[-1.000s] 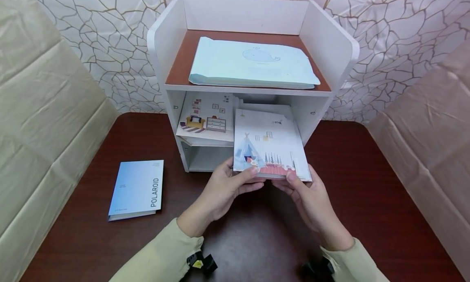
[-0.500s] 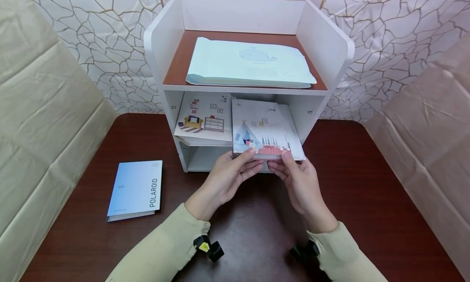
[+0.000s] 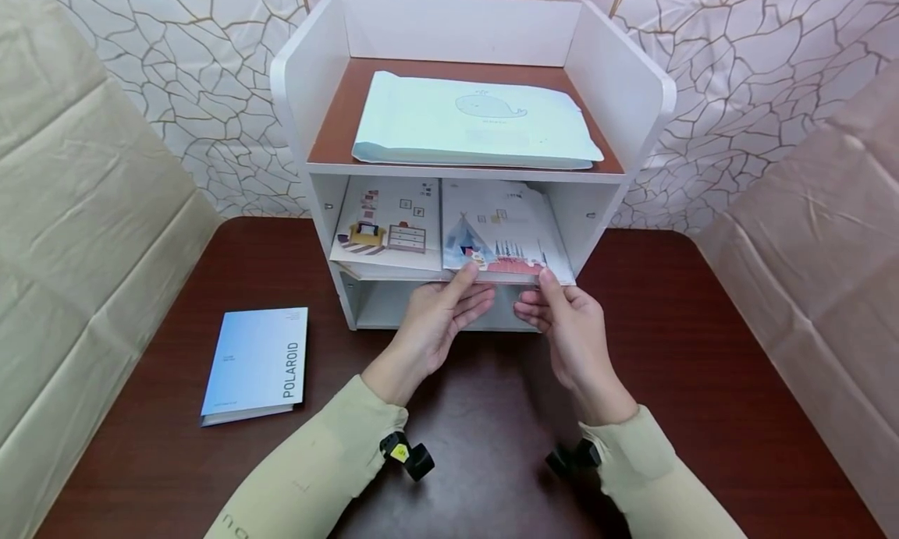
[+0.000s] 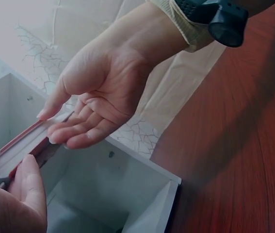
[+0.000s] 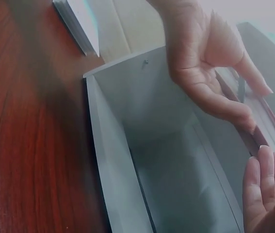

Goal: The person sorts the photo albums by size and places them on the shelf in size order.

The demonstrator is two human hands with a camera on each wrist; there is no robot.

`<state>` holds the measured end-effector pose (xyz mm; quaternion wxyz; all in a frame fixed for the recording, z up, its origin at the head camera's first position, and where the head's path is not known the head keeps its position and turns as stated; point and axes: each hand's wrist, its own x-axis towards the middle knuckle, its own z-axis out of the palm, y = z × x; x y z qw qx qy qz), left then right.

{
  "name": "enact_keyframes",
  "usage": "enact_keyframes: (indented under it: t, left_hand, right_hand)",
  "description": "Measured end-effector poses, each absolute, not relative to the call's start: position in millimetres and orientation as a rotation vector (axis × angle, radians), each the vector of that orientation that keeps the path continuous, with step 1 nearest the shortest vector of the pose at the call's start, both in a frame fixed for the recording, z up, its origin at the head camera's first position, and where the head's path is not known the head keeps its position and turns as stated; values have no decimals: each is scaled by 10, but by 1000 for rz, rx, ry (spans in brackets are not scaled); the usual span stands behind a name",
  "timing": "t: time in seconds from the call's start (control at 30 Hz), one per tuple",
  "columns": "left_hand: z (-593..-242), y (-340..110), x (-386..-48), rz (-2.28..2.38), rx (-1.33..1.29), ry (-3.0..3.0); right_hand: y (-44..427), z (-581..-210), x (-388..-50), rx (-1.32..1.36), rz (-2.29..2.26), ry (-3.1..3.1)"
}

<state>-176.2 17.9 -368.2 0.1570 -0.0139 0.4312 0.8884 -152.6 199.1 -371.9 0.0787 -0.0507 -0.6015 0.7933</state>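
Note:
A book with a blue tent picture (image 3: 513, 227) lies in the middle shelf's right part, its front edge near the shelf's front. My left hand (image 3: 435, 320) pinches that edge left of its middle, thumb on top, fingers below. At the right of the edge, my right hand (image 3: 576, 336) holds it the same way. In the left wrist view my right hand (image 4: 103, 87) has its thumb on the book's (image 4: 21, 145) upper edge and fingers at the lower one. The right wrist view shows my left hand (image 5: 205, 63) across the book. Beside it lies a furniture-picture book (image 3: 393, 219).
A white shelf unit (image 3: 649, 94) stands on the dark red-brown table (image 3: 702, 383). On its top level lies a pale blue package with a whale (image 3: 485, 125). A blue POLAROID book (image 3: 256, 359) lies at the left of the table. Beige fabric (image 3: 91, 211) hangs at both sides.
The tent-picture book has moved back into the middle shelf, now level beside the furniture-picture book. Both hands have moved forward with it, still at its front edge.

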Motion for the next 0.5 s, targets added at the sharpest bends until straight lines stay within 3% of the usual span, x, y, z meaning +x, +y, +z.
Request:
enact_keyframes:
  t: [0.5]
  left_hand:
    - [-3693, 142, -1807, 2546, -85, 1232]
  right_hand:
    - [2008, -3703, -1606, -268, 2355, -1814]
